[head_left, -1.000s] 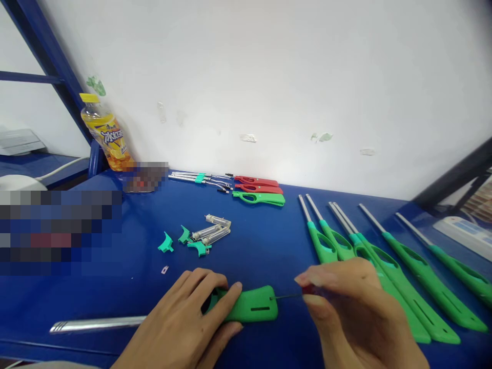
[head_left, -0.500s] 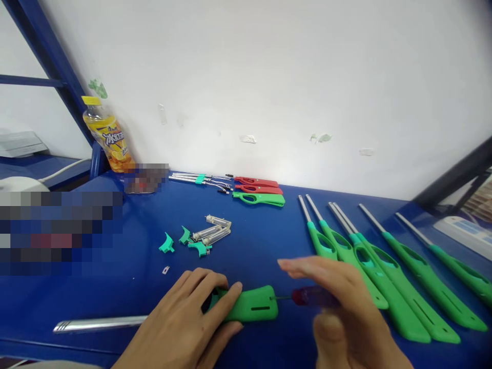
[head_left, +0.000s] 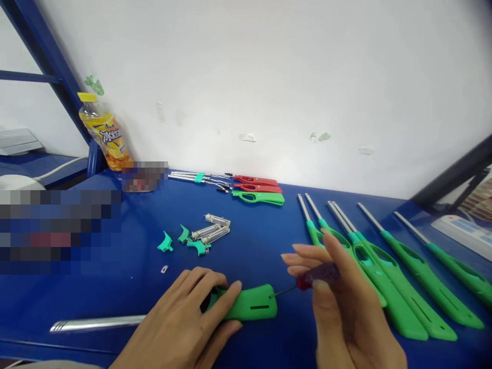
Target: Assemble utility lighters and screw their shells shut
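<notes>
A green lighter [head_left: 253, 302] with a long metal tube lies on the blue table, its tube pointing left. Wrapped over its middle, my left hand [head_left: 184, 312] presses it down and hides part of the body. My right hand [head_left: 346, 297] holds a small screwdriver [head_left: 319, 275] by its dark red handle, between thumb and fingers. The thin shaft slants down to the left, and its tip is at the small hole near the lighter's right end. Whether the tip is inside the hole is too small to tell.
Several green lighters [head_left: 400, 302] lie at the right. Clear fuel tanks [head_left: 215, 233] and teal triggers [head_left: 165, 242] are left of centre. Red shells [head_left: 261, 188], a green shell [head_left: 265, 198] and metal tubes [head_left: 184, 177] sit near the wall, a bottle [head_left: 105, 133] at back left.
My right hand has gone from flat fingers beside the screwdriver handle to a grip with thumb and fingers. The handle is raised, so the shaft now slants. My left hand stays on the lighter.
</notes>
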Available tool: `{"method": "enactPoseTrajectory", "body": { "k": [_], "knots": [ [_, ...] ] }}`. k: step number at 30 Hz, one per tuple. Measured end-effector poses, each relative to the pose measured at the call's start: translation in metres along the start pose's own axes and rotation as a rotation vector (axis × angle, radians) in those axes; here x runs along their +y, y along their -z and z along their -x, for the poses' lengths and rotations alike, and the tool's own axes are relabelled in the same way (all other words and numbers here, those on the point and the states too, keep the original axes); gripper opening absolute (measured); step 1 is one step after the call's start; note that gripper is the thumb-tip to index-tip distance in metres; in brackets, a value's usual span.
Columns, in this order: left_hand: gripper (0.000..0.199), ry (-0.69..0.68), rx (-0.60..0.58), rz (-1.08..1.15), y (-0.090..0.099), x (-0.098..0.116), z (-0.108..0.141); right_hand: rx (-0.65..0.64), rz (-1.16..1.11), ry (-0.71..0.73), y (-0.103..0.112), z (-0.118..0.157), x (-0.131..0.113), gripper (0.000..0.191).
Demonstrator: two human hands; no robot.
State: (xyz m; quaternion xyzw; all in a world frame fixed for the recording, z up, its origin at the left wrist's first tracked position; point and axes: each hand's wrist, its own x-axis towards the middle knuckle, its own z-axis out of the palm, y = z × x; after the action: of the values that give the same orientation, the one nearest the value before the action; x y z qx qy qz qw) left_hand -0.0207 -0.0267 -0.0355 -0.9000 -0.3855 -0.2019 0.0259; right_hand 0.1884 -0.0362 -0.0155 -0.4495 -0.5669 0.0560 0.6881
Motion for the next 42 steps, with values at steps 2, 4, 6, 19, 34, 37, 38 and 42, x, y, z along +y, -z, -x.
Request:
{"method": "enactPoseTrajectory", "body": {
  "k": [2,4,6,19,34,37,38,42],
  "knots": [
    [0.036,-0.015,-0.008,-0.004,0.000,-0.001,0.000,0.041,-0.035,0.006,-0.002,0.000,-0.001,0.042],
    [0.037,-0.022,-0.016,-0.008,0.000,-0.002,0.000,0.034,-0.073,0.104,0.001,-0.002,0.003,0.047],
    [0.037,-0.020,-0.016,-0.011,0.000,-0.002,0.000,-0.028,-0.072,0.185,0.006,-0.004,0.006,0.052],
    [0.038,-0.052,0.044,-0.087,-0.002,-0.006,0.002,-0.012,-0.086,0.263,0.002,-0.004,0.012,0.059],
    [0.036,-0.001,0.047,-0.035,-0.003,0.000,0.002,-0.058,-0.054,0.219,0.011,-0.004,0.011,0.048],
    [0.035,-0.018,0.036,-0.030,-0.003,-0.003,0.001,-0.086,0.022,0.132,0.011,0.000,0.009,0.046],
    [0.036,-0.027,0.034,-0.031,-0.003,-0.004,0.001,-0.082,0.018,0.109,0.010,0.000,0.008,0.048],
    [0.036,-0.042,0.026,-0.039,-0.002,-0.005,0.000,-0.009,-0.081,0.104,0.007,-0.002,0.006,0.047]
  ]
}}
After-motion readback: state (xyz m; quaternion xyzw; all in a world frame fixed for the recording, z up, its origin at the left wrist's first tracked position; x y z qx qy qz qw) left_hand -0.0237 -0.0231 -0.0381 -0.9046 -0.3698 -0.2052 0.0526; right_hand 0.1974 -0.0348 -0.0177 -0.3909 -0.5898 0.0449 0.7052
